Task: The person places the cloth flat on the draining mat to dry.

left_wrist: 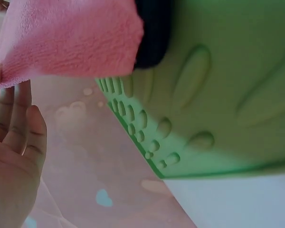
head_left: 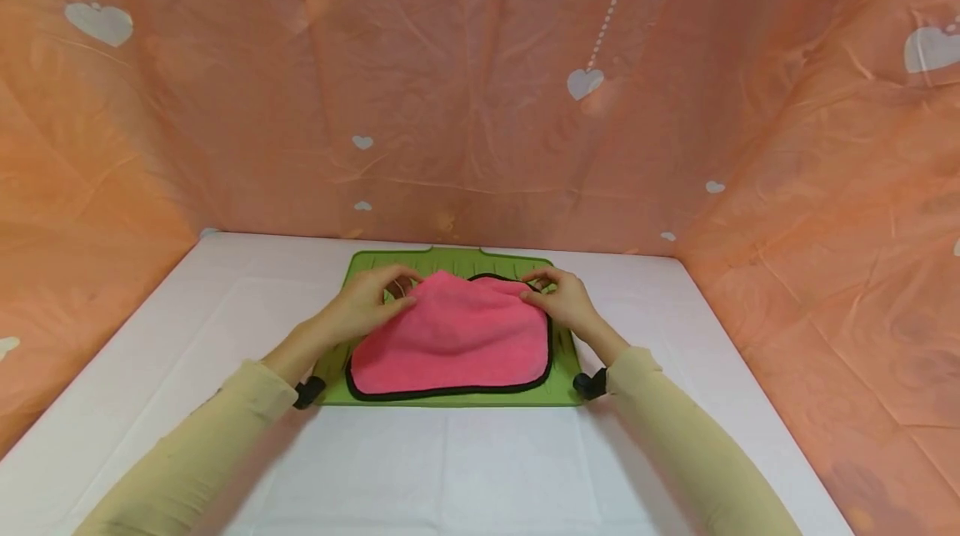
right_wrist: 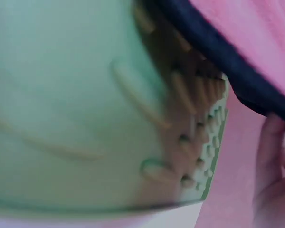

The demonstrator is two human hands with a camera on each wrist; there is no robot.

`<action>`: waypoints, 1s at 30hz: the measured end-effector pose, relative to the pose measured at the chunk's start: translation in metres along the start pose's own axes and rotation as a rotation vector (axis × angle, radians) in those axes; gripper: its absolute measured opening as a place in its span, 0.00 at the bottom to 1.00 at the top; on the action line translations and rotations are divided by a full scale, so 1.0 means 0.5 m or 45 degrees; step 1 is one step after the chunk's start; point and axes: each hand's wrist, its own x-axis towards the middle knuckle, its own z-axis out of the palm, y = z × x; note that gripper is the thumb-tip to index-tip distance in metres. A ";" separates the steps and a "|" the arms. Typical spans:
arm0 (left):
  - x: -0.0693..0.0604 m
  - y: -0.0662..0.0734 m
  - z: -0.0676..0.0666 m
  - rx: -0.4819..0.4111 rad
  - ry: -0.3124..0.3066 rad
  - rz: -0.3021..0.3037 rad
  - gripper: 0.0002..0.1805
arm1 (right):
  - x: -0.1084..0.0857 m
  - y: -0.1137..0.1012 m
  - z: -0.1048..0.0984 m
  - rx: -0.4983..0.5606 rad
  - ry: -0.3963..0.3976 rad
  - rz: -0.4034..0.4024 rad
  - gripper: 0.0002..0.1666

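Overlapping green mat (head_left: 562,382) on white table (head_left: 487,469): cloth (head_left: 459,340)

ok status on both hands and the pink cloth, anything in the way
Left hand and right hand gripping pink cloth, one each side. Cloth partly lifted above green mat. No obstruction in view.

Wrinkled orange fabric sheeting (head_left: 465,61), printed with pale hearts (head_left: 585,84) and dotted lines (head_left: 613,2), enclosed a flat white cloth-covered table (head_left: 510,469) at the rear and both sides.
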 end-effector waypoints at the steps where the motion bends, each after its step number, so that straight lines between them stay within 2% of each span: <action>1: 0.001 0.000 0.003 0.011 -0.008 0.014 0.17 | 0.000 0.005 0.001 -0.032 -0.023 0.003 0.19; 5: 0.001 0.003 0.015 0.054 -0.051 0.046 0.16 | -0.004 0.022 0.005 -0.142 -0.144 -0.014 0.18; 8: 0.001 0.007 0.020 0.091 -0.073 0.040 0.16 | -0.006 0.029 0.006 -0.186 -0.205 -0.023 0.18; 14: 0.011 0.013 0.021 0.067 -0.057 0.016 0.16 | 0.006 0.023 -0.004 -0.223 -0.206 -0.072 0.16; 17: 0.027 0.014 0.020 0.039 -0.040 -0.019 0.17 | 0.024 0.015 -0.006 -0.229 -0.190 -0.101 0.17; 21: 0.050 0.019 0.026 0.046 -0.062 -0.056 0.19 | 0.053 0.009 0.003 -0.214 -0.235 -0.110 0.20; 25: 0.061 0.025 0.036 0.064 -0.102 0.007 0.19 | 0.087 0.003 0.024 -0.191 -0.299 -0.128 0.22; 30: 0.062 0.027 0.047 0.103 -0.121 0.074 0.18 | 0.113 -0.004 0.047 -0.182 -0.349 -0.106 0.22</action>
